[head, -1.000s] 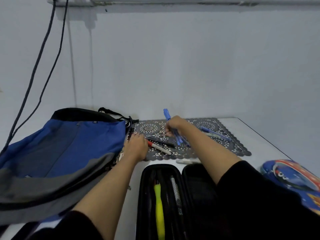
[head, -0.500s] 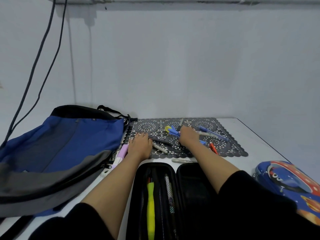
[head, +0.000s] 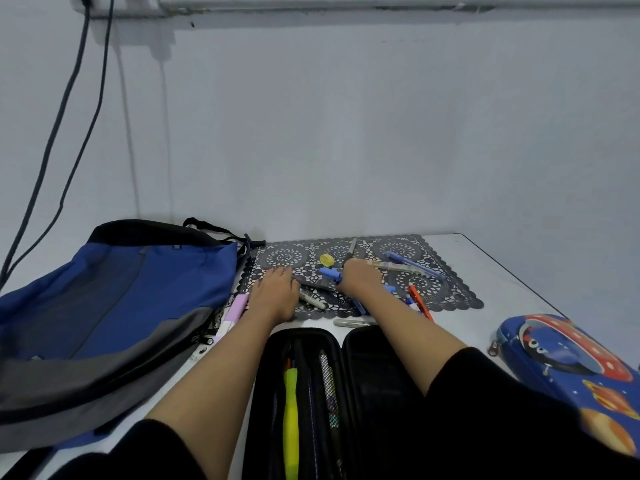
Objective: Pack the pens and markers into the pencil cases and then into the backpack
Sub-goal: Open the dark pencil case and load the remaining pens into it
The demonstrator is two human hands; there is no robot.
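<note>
An open black pencil case (head: 375,367) lies in front of me; its left half holds a yellow highlighter (head: 290,407) and several pens. Loose pens lie on a dark lace mat (head: 446,299). My right hand (head: 360,277) is down on the mat, its fingers curled round a few blue pens (head: 329,271). My left hand (head: 275,289) rests flat on the mat beside a dark pen (head: 315,285) and a white marker (head: 311,300). The blue and grey backpack (head: 138,299) lies at the left. A blue rocket-print pencil case (head: 571,358) sits shut at the right.
Also on the mat are an orange pen (head: 419,302), a blue pen (head: 414,265), a grey pen (head: 350,249) and a yellow cap (head: 326,260). A silver marker (head: 353,322) and a purple marker (head: 235,310) lie on the white table. Cables (head: 52,150) hang at the left wall.
My right hand has come down from above the mat with the blue pens and now lies on it. The left hand has stayed on the mat.
</note>
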